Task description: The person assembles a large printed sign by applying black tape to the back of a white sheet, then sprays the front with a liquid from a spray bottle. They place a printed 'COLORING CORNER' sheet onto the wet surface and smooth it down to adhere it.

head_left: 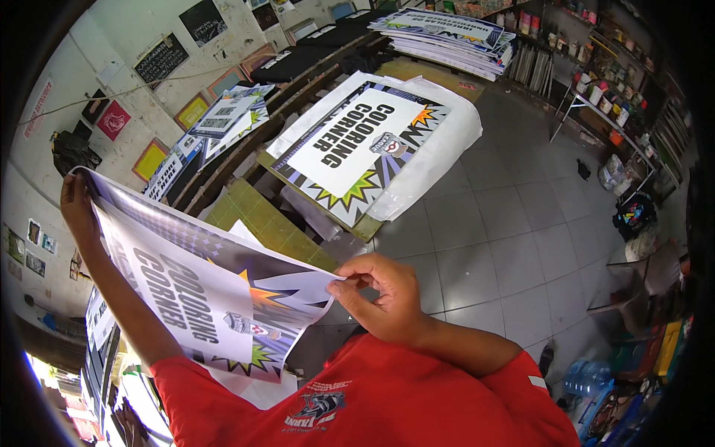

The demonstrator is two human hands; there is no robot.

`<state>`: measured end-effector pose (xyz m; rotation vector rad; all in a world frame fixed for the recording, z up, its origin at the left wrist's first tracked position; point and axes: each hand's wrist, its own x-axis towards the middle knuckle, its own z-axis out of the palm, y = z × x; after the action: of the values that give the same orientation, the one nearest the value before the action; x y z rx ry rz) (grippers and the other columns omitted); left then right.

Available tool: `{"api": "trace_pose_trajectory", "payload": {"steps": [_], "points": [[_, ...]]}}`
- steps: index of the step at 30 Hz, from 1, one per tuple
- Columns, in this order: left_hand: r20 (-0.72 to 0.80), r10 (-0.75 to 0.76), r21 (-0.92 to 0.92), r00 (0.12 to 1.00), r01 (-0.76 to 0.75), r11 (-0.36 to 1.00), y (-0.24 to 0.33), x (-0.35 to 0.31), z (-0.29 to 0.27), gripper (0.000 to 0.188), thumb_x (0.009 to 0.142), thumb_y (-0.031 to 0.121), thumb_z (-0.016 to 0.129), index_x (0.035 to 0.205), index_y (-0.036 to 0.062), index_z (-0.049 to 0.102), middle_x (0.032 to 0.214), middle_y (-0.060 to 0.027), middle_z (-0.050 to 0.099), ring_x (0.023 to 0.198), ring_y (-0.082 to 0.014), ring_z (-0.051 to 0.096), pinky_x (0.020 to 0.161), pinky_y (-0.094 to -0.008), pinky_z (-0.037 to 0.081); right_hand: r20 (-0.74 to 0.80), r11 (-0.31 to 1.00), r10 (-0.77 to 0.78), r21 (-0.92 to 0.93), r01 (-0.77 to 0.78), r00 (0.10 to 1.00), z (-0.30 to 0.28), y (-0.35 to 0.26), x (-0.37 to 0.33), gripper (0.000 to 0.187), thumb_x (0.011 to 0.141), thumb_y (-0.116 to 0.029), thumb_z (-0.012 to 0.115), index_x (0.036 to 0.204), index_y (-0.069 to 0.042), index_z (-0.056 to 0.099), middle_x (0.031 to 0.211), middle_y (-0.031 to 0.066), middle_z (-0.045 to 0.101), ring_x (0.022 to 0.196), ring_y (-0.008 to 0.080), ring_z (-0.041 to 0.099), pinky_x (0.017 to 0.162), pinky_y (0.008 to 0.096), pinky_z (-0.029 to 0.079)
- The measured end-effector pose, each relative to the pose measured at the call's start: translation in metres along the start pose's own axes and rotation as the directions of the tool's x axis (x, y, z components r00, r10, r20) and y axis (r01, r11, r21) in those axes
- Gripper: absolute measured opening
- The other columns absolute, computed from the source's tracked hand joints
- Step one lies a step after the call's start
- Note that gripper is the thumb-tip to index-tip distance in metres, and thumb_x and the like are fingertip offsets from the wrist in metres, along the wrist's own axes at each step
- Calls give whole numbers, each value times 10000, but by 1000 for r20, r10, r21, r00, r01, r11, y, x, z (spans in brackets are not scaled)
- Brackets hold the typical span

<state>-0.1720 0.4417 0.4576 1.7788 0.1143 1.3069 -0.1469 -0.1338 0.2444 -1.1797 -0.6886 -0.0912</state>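
A large printed poster sheet, white in the middle with purple, green and orange starburst borders, hangs curved in front of my red shirt. My left hand grips its far left corner with the arm stretched out. At the opposite corner my right hand pinches the edge between thumb and fingers. Beyond it, a poster of the same design lies flat on a board, with a loose white sheet along its right side.
A green cutting mat lies on the worktable behind the held sheet. Stacked printed boards and folded black shirts sit farther back. Paint containers crowd a metal rack on the right, above grey floor tiles. A plastic water jug stands lower right.
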Motion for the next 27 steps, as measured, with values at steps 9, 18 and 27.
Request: {"api": "trace_pose_trajectory", "payload": {"steps": [9, 18, 27], "points": [[272, -139, 12, 952, 141, 990, -108, -9, 211, 113, 973, 121, 632, 1070, 62, 630, 934, 26, 624, 817, -46, 583, 688, -201, 442, -136, 981, 189, -21, -194, 973, -103, 78, 79, 117, 907, -45, 686, 976, 25, 623, 784, 65, 665, 727, 77, 642, 633, 246, 524], [621, -240, 134, 746, 200, 971, -234, 16, 488, 144, 931, 181, 672, 1006, 58, 681, 788, 63, 575, 636, -26, 456, 562, -189, 347, -379, 933, 332, -5, -360, 864, -231, 191, 182, 170, 880, -27, 711, 1011, 10, 610, 803, 29, 629, 700, 60, 612, 607, 210, 486], [670, -457, 387, 585, 250, 887, -394, -50, 713, 116, 896, 173, 688, 893, 59, 709, 720, 35, 603, 628, -57, 499, 581, -240, 383, -451, 791, 510, -88, -605, 732, -363, 335, 227, 176, 877, -21, 697, 1014, 22, 594, 827, 76, 666, 694, 111, 659, 585, 231, 519]]}}
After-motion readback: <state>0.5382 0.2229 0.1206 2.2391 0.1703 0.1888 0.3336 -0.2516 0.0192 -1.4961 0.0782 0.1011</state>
